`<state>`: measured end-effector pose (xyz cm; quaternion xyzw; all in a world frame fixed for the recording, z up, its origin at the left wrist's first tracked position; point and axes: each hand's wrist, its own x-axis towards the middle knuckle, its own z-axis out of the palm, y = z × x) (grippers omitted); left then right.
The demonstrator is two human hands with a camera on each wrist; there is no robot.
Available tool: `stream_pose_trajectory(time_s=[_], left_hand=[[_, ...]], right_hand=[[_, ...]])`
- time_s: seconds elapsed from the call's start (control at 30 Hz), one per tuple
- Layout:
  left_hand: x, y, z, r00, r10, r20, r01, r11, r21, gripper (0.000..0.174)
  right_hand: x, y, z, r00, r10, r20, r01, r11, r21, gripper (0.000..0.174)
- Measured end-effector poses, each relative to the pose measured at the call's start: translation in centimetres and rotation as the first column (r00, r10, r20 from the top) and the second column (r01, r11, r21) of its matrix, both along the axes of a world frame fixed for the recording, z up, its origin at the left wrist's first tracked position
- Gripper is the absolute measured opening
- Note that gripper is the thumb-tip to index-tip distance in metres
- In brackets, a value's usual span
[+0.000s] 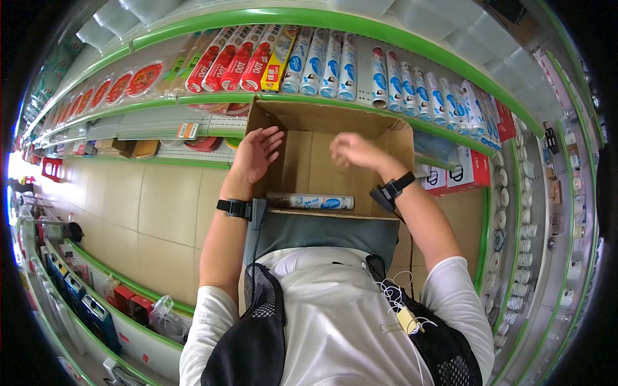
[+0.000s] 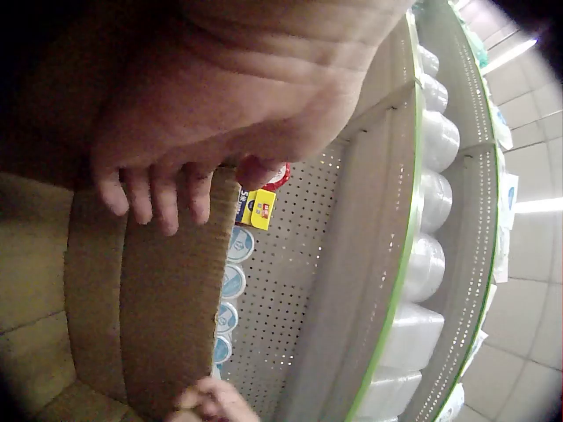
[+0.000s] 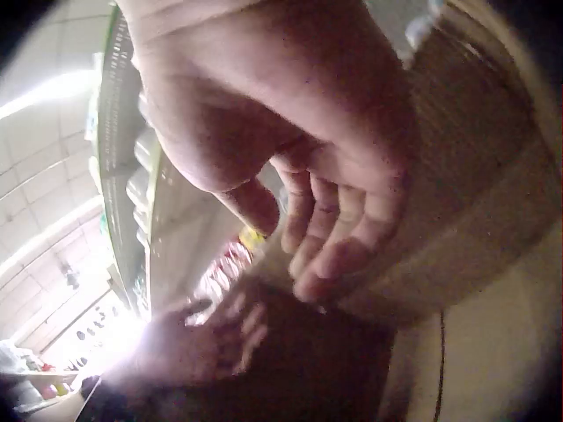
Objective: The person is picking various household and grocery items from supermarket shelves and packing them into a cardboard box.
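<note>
An open cardboard box (image 1: 400,138) sits in front of the person's lap, between the two hands. Along its near side lies one white-and-blue printed tube (image 1: 310,202). My left hand (image 1: 259,154) is held at the box's left wall, fingers extended and slightly bent, with nothing in it. Over the right part of the box hovers my right hand (image 1: 357,153), its fingers loosely curled. The right wrist view shows that right hand (image 3: 299,167) holding nothing, with the brown cardboard wall (image 3: 475,149) behind it.
Just beyond the box is a green-edged shelf (image 1: 219,98) with white-and-blue tubes (image 1: 315,61), red packs (image 1: 261,56) and a yellow box (image 1: 280,58). Clear plastic containers (image 1: 431,26) stand higher up. Red-and-white boxes (image 1: 473,168) sit low at the right, shelves of white crockery (image 1: 524,251) beside them.
</note>
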<state>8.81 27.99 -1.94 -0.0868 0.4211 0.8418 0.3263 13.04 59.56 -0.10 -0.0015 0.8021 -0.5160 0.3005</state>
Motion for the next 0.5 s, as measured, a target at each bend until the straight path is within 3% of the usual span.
stream_pose_trajectory(time_s=[0.03, 0.1, 0.13, 0.2, 0.23, 0.3, 0.33, 0.5], left_hand=[[0.1, 0.0, 0.2, 1.000, -0.003, 0.003, 0.003, 1.000, -0.001, 0.046], [0.1, 0.1, 0.1, 1.000, -0.007, 0.002, 0.007, 1.000, -0.002, 0.046], [-0.1, 0.2, 0.2, 1.000, -0.015, -0.003, 0.015, 1.000, -0.004, 0.046], [-0.1, 0.3, 0.2, 1.000, -0.010, 0.007, 0.010, 1.000, 0.005, 0.046], [0.0, 0.2, 0.2, 1.000, -0.001, 0.022, 0.001, 1.000, 0.013, 0.046], [0.0, 0.3, 0.3, 1.000, 0.005, 0.013, -0.005, 1.000, 0.011, 0.046], [0.1, 0.4, 0.5, 1.000, 0.007, 0.017, -0.007, 1.000, 0.013, 0.046], [0.1, 0.3, 0.2, 1.000, 0.007, 0.023, -0.008, 1.000, 0.029, 0.046]], right_hand=[[-0.5, -0.7, 3.3, 0.991, -0.092, -0.094, 0.085, 0.993, -0.079, 0.018], [-2.5, -1.0, 6.6, 0.920, -0.286, -0.268, 0.245, 0.953, -0.177, 0.023], [-3.9, -0.7, 6.7, 0.918, -0.288, -0.272, 0.246, 0.953, -0.178, 0.023], [-7.0, -0.3, 6.5, 0.570, -0.295, -0.767, 0.553, 0.828, 0.092, 0.041], [-8.5, 0.2, 5.9, 0.561, -0.293, -0.774, 0.553, 0.829, 0.087, 0.041], [-10.4, 0.8, 5.4, 0.673, -0.250, -0.696, 0.617, 0.709, 0.342, 0.064], [-11.0, 0.8, 5.5, 0.768, -0.270, -0.581, 0.559, 0.726, 0.401, 0.077], [-12.0, 0.5, 5.6, 0.788, -0.204, -0.580, 0.544, 0.672, 0.502, 0.075]])
